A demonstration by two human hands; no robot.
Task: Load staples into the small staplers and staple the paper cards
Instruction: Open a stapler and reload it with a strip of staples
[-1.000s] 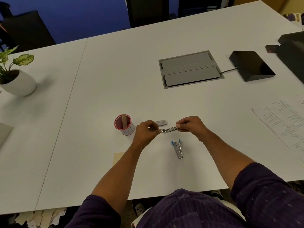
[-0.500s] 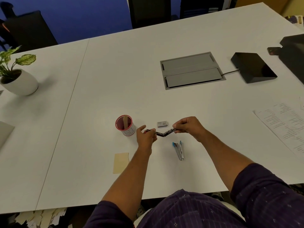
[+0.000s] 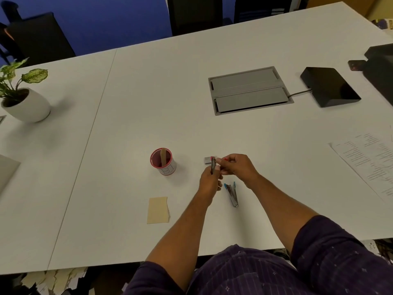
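My left hand (image 3: 209, 184) grips a small metal stapler (image 3: 212, 166), held nearly upright above the table. My right hand (image 3: 236, 166) pinches the stapler's upper end, fingers closed on it. Just behind the hands lies a small grey staple box (image 3: 208, 160), partly hidden. A second small stapler (image 3: 232, 193) with blue tips lies on the table below my right hand. A beige paper card (image 3: 158, 210) lies flat to the lower left.
A red-rimmed cup (image 3: 163, 161) holding a wooden stick stands left of the hands. Farther off are a grey cable hatch (image 3: 248, 90), a black device (image 3: 329, 87), printed sheets (image 3: 368, 160) at right and a potted plant (image 3: 25, 99) at left.
The stapler, stretched open and flat between both hands before, is now folded and held upright. My hands have come together. The beige card came into view as my left arm shifted.
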